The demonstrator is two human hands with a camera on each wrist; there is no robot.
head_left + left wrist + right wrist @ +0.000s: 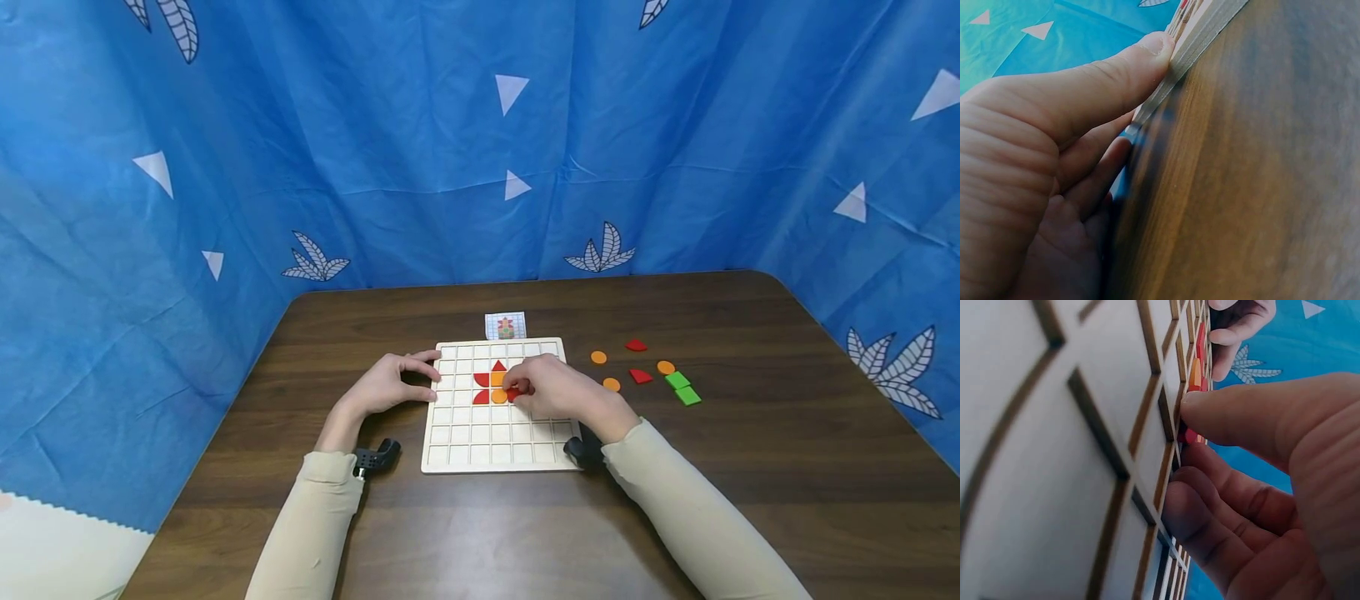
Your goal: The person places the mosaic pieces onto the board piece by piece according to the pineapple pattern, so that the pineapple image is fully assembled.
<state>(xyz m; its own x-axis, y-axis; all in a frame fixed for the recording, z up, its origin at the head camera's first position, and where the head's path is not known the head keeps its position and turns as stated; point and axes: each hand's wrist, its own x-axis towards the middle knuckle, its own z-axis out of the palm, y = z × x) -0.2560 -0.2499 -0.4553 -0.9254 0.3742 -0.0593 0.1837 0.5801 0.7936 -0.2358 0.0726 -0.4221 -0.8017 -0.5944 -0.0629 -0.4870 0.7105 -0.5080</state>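
Observation:
A cream grid board (480, 458) lies on the table. On its squares sit a red triangle (498, 365), red curved pieces (481, 398), an orange square (497, 379) and an orange disc (499, 397). My right hand (551, 387) is over the board, pinching a red piece (513, 394) between thumb and fingertips at a square right of the disc; in the right wrist view the fingers largely cover this red piece (1190, 435). At the board's left edge, my left hand (384, 383) has its fingers extended, with the thumb (1157, 50) touching the edge.
Right of the board lie orange discs (598, 357), red curved pieces (636, 345) and two green squares (687, 395). A small pattern card (491, 325) lies behind the board. Blue patterned cloth (435, 150) hangs around the wooden table (480, 542).

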